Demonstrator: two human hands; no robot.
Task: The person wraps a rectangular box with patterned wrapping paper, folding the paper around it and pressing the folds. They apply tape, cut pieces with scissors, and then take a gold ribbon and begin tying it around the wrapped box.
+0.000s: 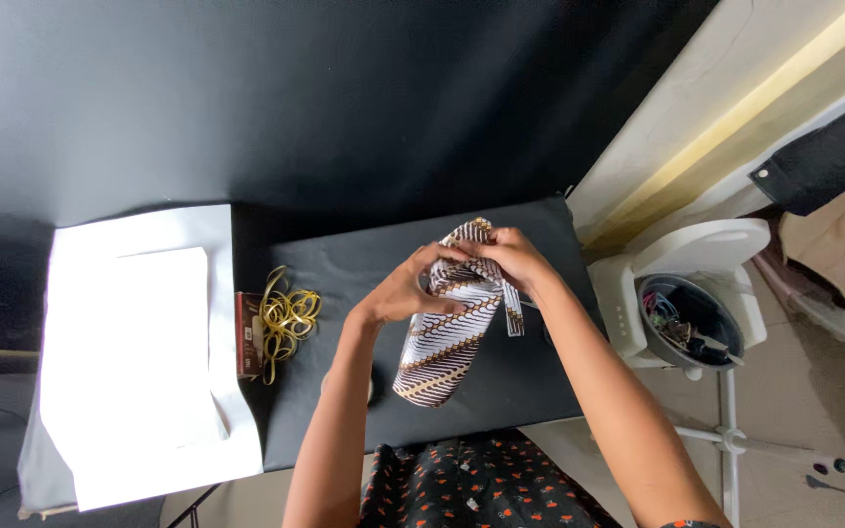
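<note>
While both hands (462, 274) grip it, patterned cloth bundle (447, 347) tilts.

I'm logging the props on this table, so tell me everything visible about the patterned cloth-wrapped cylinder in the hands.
The cloth-wrapped cylinder is covered in white fabric with brown and gold diagonal bands. It leans over the black tabletop, lower end toward the person. At its upper end the fabric is gathered, with a loose strip hanging on the right. The left hand and right hand both grip that gathered end.
</note>
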